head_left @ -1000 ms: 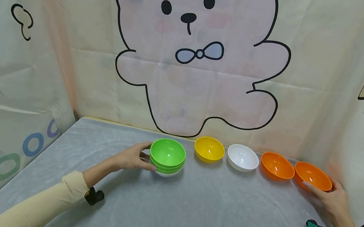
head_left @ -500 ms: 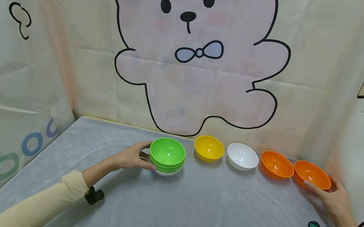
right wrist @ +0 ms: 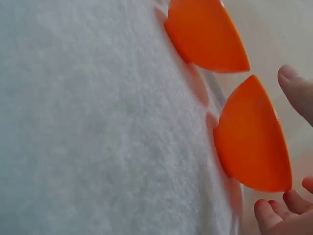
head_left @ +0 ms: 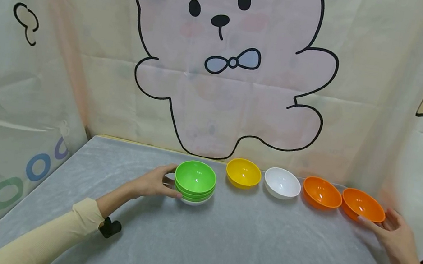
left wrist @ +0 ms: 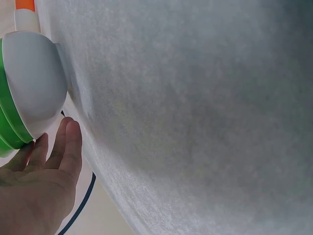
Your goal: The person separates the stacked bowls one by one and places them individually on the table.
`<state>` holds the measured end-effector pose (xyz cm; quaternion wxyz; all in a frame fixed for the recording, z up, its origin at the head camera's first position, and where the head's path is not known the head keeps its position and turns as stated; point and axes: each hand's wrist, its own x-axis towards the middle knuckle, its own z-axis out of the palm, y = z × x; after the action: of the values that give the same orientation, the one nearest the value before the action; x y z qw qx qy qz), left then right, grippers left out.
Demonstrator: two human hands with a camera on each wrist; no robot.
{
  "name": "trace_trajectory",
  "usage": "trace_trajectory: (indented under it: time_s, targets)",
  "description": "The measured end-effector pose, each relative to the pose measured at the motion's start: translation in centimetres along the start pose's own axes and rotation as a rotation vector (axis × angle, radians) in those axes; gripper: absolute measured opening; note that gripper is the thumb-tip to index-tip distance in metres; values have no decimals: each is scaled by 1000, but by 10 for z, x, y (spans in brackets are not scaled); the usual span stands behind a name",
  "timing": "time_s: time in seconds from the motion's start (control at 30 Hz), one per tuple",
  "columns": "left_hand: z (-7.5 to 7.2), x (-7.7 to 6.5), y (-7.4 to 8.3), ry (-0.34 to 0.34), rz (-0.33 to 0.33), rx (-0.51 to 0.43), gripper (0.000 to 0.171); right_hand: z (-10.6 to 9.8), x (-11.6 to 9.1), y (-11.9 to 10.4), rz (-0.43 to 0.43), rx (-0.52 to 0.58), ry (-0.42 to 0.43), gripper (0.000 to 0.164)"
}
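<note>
My left hand [head_left: 152, 182] holds the left side of a stack of bowls, thumb in front and fingers behind. Several green bowls [head_left: 195, 178] are nested there, with a white bowl [left wrist: 36, 81] underneath. At the far right, my right hand [head_left: 400, 240] is beside the rightmost orange bowl [head_left: 363, 205]. Its thumb stands apart from the bowl in the right wrist view, and its fingertips [right wrist: 266, 213] are spread close to the rim; whether one touches cannot be made out. That bowl sits upright on the grey cloth.
Along the back edge of the grey-covered table [head_left: 239, 250] stand a yellow bowl [head_left: 243, 174], a white bowl [head_left: 282, 183] and another orange bowl [head_left: 322, 193]. A printed curtain [head_left: 355, 103] hangs close behind them and at both sides.
The right hand has drawn slightly away from the rightmost orange bowl, to the right and toward me, its thumb coming off the front. The left hand and stack stay put.
</note>
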<state>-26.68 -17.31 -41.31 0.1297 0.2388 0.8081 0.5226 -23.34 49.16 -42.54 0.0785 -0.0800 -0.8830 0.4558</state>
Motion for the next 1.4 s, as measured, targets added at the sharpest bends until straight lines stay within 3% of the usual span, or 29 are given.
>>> trace_trajectory:
  time_s: [0.53, 0.73, 0.97, 1.2, 1.4]
  targets:
    - [-1, 0, -1, 1, -5, -1, 87, -1, -17, -20, 4, 34, 25, 99]
    - [-1, -1, -1, -3, 8, -2, 86, 5, -22, -30, 1, -32, 93, 98]
    - [-1, -1, -1, -4, 13, -4, 84, 10, -27, -42, -4, -57, 102, 97]
    - [-1, -1, -2, -1, 7, -1, 85, 17, -32, -55, -78, -54, 73, 92]
    - [-2, -1, -2, 0, 15, 5, 84, 27, -32, -65, -195, 63, 25, 82]
